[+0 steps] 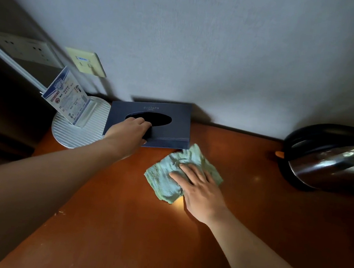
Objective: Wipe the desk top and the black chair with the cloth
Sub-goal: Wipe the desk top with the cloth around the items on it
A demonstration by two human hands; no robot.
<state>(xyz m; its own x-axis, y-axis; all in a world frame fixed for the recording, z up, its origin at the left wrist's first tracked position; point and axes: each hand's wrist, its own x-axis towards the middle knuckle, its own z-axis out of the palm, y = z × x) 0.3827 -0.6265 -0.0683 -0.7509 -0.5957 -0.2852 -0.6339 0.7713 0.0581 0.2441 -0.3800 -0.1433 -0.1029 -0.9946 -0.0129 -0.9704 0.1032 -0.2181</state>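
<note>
Crumpled pale-green cloth [172,173] lies under right hand [200,188].

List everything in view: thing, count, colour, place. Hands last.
cloth: one, pale green, flat on desk, just in front of tissue box
desk: one, reddish-brown wood
tissue box: one, dark blue, at wall
lamp base: one, round, silver, ribbed, far left
card: one, white and blue, in clear stand on lamp base
kettle: one, steel and black, right
sockets: wall plates, cream, upper left
left hand: grips tissue box
right hand: flat, presses cloth
</note>
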